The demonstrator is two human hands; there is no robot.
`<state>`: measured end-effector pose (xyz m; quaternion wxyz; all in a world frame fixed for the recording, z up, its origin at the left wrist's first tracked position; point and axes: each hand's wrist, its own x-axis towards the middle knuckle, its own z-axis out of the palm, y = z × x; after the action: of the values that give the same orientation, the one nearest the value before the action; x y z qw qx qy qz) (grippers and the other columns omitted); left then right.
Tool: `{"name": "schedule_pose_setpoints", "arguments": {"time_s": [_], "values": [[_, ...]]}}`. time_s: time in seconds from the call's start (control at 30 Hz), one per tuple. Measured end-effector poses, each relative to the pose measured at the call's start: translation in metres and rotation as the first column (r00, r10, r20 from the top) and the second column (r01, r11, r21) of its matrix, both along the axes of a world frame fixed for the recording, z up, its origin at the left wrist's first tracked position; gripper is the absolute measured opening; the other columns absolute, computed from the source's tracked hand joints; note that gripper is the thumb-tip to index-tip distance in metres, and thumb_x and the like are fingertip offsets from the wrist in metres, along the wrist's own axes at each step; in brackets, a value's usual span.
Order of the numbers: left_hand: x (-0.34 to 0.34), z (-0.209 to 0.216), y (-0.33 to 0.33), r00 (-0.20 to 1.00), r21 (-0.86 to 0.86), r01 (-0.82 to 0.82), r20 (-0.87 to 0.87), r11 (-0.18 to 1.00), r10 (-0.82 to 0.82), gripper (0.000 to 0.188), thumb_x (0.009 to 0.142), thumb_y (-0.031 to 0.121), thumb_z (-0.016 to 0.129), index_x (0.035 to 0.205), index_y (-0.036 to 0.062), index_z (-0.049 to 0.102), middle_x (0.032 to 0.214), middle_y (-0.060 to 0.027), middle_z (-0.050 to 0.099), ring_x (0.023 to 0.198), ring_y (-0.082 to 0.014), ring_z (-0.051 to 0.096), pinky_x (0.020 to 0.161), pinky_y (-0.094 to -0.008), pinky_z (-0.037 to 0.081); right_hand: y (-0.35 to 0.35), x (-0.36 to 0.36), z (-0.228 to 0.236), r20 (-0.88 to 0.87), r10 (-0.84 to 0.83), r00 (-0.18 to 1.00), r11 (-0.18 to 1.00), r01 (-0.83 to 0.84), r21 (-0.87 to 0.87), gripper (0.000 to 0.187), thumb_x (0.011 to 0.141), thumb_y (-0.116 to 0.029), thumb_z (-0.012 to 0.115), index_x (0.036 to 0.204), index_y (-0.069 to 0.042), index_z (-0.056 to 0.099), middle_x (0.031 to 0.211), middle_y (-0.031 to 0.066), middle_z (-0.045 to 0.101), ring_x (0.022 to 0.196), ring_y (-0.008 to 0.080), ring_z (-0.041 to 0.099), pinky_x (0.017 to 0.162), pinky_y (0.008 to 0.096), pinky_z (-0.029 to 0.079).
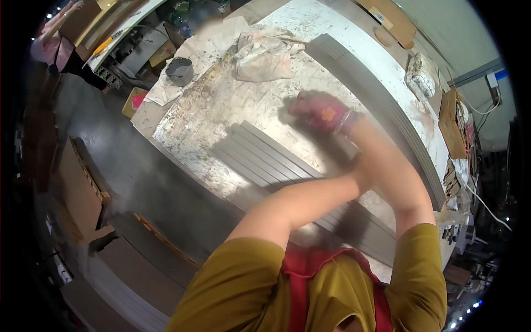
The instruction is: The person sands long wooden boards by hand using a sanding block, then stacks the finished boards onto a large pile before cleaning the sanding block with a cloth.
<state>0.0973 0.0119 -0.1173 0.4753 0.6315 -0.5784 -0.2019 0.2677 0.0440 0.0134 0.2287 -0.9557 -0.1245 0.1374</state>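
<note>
My right hand (323,112), in a dark pink glove with an orange flower, is over the worktable (204,119). It is smeared by motion, and its finger shape is unclear. My left forearm (310,202) crosses toward the right one. Behind my right forearm (387,166), the left hand is hidden. Long grey slats (265,152) lie side by side on the table below my arms, running to the lower right. A second stack of grey slats (387,102) lies along the right side, to the right of the gloved hand.
Crumpled pale cloth (263,55) and a dark grey pot (180,71) lie toward the far left of the table. A plastic-wrapped bundle (421,77) and a cardboard box (453,124) are at right. Cardboard (80,182) stands at left. Another person (50,50) is at upper left.
</note>
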Motion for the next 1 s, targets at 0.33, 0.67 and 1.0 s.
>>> {"name": "schedule_pose_setpoints", "arguments": {"time_s": [0.33,0.67,1.0], "values": [[0.066,0.095,0.008,0.716,0.564,0.319,0.383,0.761,-0.584,0.033,0.080,0.035,0.060,0.094,0.0080,0.073,0.097,-0.0078,0.069,0.091,-0.0245,0.065,0.078,-0.0425,0.049,-0.061,-0.035,0.043,0.144,-0.274,0.951,0.961,0.264,0.085,0.030,0.082,-0.011,0.062,0.113,-0.010,0.060,0.103,0.0118,0.058,0.098,0.0296,0.058,0.086,0.0373,0.047],[0.054,0.019,0.005,0.744,0.069,-0.003,0.666,0.998,-0.044,0.063,0.081,0.040,0.064,0.132,0.0084,0.044,0.131,-0.0118,0.048,0.127,-0.0283,0.038,0.104,-0.0507,0.028,-0.038,-0.024,0.025,0.249,-0.158,0.956,0.987,0.161,0.007,0.030,0.080,-0.011,0.059,0.110,-0.011,0.061,0.100,0.0127,0.059,0.091,0.0311,0.059,0.079,0.0393,0.049],[0.061,0.037,0.013,0.816,-0.233,-0.038,-0.568,0.972,-0.105,0.035,0.092,0.023,0.053,0.124,0.0076,0.051,0.129,-0.0127,0.050,0.119,-0.0187,0.046,0.100,-0.0407,0.036,-0.038,0.024,0.002,0.239,-0.042,0.970,0.879,0.150,-0.452,0.023,0.076,-0.009,0.058,0.098,-0.014,0.065,0.098,0.0147,0.058,0.092,0.0342,0.058,0.078,0.0416,0.049]]}}
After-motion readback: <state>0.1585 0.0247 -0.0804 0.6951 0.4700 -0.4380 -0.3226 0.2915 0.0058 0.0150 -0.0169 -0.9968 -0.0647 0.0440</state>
